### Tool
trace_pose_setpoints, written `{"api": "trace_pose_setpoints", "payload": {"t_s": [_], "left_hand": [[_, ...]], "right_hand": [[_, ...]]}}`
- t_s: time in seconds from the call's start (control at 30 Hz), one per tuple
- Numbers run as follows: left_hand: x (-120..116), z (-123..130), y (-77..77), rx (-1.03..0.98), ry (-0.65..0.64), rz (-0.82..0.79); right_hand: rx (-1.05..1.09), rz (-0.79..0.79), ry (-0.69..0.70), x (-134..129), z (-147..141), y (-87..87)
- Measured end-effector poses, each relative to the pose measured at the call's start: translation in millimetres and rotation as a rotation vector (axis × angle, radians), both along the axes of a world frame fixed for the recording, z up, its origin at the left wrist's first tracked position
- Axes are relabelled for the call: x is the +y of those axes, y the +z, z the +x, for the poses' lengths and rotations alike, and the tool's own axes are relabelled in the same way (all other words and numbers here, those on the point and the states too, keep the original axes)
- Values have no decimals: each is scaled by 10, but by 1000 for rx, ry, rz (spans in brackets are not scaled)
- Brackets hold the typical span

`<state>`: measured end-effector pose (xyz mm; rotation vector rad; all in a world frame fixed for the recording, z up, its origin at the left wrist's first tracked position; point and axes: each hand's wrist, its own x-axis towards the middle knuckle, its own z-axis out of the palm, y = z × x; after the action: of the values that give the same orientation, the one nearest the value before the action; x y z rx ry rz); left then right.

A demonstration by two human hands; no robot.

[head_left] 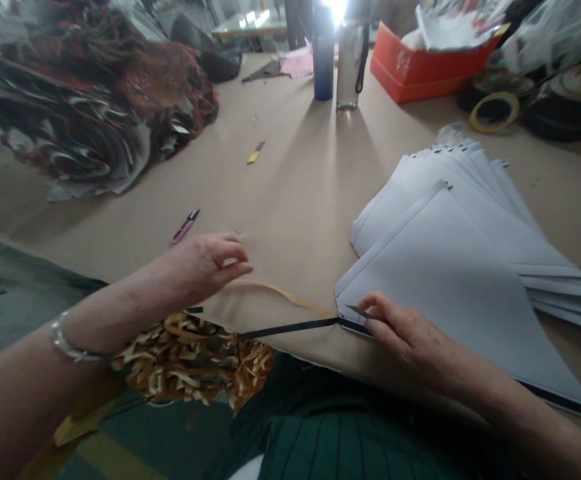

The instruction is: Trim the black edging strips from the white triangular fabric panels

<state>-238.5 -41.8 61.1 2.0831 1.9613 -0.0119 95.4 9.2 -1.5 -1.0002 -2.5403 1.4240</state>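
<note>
My left hand hovers over the table's near side with its fingers curled in toward the thumb; what they hold, if anything, does not show. A thin yellowish strip curves from beneath that hand to the corner of a white sheet. My right hand pinches a small dark pointed blade over this corner. Along the sheet's near edge lies black tape, its loose length stretching left past the corner. Pink-handled thread snips lie just beyond my left wrist.
More white sheets are fanned out at right. A bundle of dark and reddish material fills the far left. Bottles, a red box and tape rolls stand behind. Yellowish scraps hang below the table edge.
</note>
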Motion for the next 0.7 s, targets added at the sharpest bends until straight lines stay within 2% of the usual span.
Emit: {"api": "trace_pose_setpoints", "payload": {"t_s": [0.13,0.2,0.27,0.43,0.57,0.7], "left_hand": [[-131,753,-133,-137,-159,-98],[-180,1021,-205,-86,-152,-118],[-198,1185,-275,-14,-127,-141],[-133,1333,-398,56,-91,-210],[-58,1373,-415,68,-92,-242],[-19,1375,-413,68,-105,-272]], "right_hand": [[62,44,-151,-59,1,64],[136,88,-168,-92,-31,59],[185,101,-161,-118,-69,29],[97,44,-167,-177,-155,-65],[1,20,-180,-235,-220,-130],[-41,75,-183,-273,-252,-205]]}}
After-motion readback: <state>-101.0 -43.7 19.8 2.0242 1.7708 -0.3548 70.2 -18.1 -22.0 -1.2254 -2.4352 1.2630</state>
